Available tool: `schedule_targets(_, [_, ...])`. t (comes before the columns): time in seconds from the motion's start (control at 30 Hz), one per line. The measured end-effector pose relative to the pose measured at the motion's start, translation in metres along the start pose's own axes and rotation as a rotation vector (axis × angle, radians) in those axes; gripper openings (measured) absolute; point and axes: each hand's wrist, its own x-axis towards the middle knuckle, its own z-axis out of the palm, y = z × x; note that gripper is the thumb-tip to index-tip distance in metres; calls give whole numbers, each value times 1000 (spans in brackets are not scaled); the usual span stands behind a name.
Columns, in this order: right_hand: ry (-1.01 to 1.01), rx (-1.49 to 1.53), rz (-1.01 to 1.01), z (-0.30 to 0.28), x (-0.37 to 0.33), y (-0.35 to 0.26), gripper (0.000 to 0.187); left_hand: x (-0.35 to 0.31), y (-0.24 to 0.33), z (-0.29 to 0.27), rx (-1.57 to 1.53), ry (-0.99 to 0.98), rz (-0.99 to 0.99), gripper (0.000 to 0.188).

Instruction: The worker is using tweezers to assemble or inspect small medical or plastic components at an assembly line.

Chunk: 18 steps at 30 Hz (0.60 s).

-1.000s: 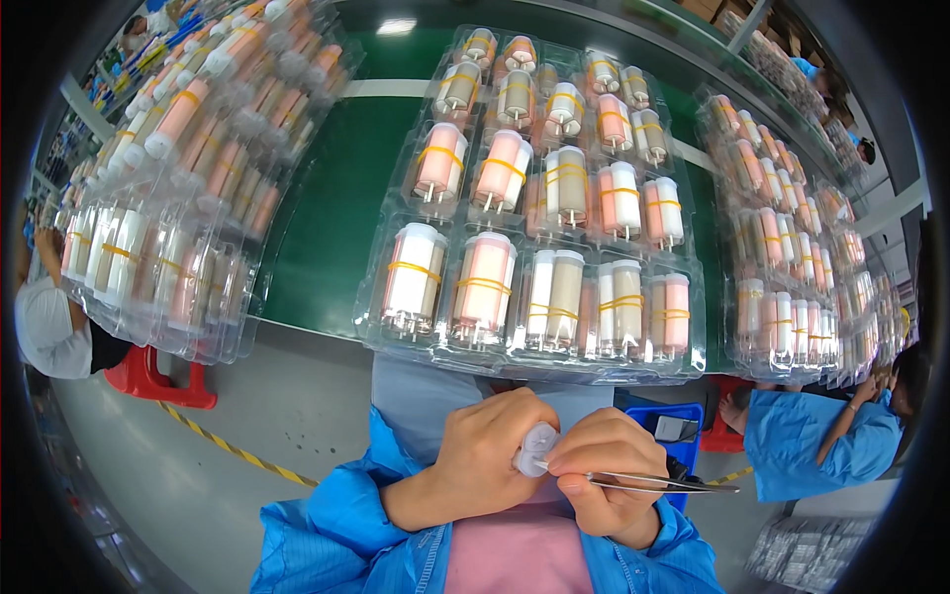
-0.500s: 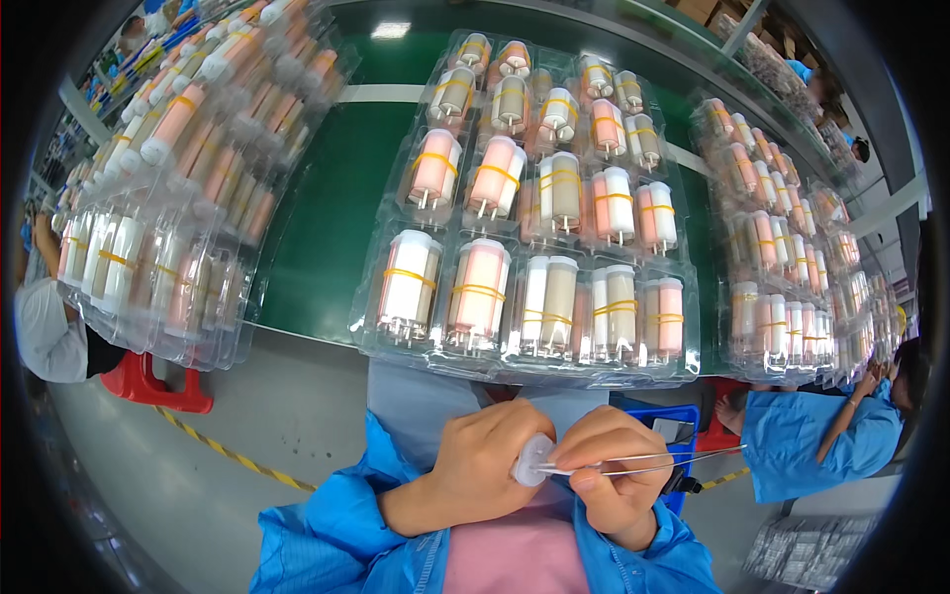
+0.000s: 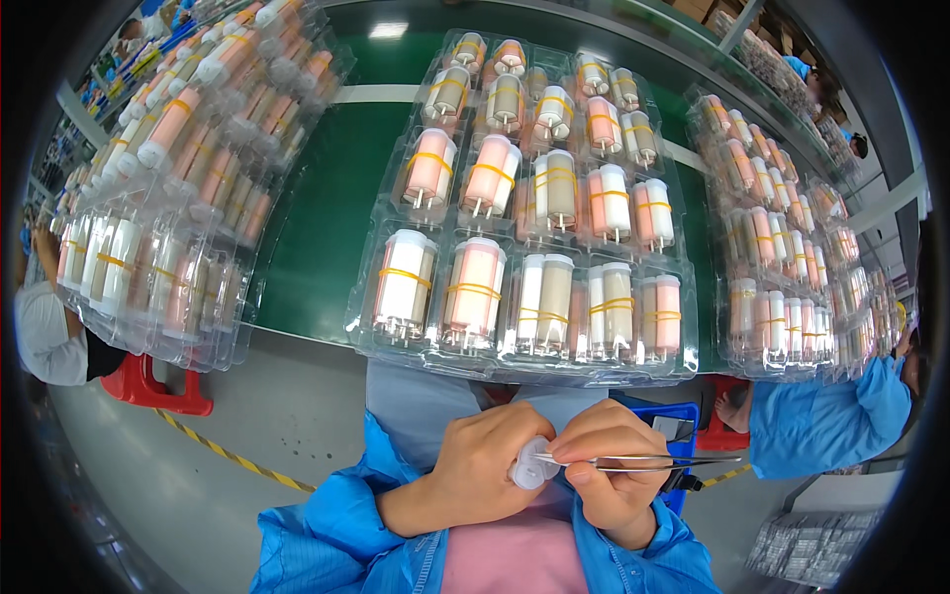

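In my left hand (image 3: 480, 465) a small whitish round-ended piece (image 3: 527, 471) is wrapped by the fingers, its disc-shaped face turned to the right. The rest of it is hidden in the fist. Thin metal tweezers (image 3: 683, 462) are pinched between the thumb and fingers of my right hand (image 3: 616, 463). Their tips reach the edge of the round face, and the long legs lie close together, pointing right. A thin translucent flap or disc seems to sit at the tips; I cannot tell whether it is gripped. Both hands are close together in front of my chest.
Ahead on the green bench (image 3: 307, 267) stand clear plastic trays (image 3: 524, 372) of pink, white and grey cylinders (image 3: 477, 287) banded in yellow. More stacked trays rise left (image 3: 148, 307) and right (image 3: 792, 356). Below are a blue bin (image 3: 683, 421), red stools (image 3: 158, 386) and a co-worker's blue garment (image 3: 816, 421).
The legs of the tweezers have come closer together, and the whitish piece's face has tilted slightly. At the right, the co-worker's arm has moved. My hands stay nearly in place.
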Motion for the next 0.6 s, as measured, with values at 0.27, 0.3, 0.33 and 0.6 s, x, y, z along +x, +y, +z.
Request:
schedule_targets(0.27, [1,-12,8,0,1,0,12,0,-1,0,6,-2,-4,18])
schedule_targets(0.3, [3,-12,10,1,1,-1,11,0,-1,0,7,-1,-2,18])
schedule_targets(0.33, [5,-18,12,1,1,-1,11,0,-1,0,8,0,-1,18])
schedule_targets(0.6, [27,-31,28,2,1,-1,10,-1,-3,1,6,5,2,19])
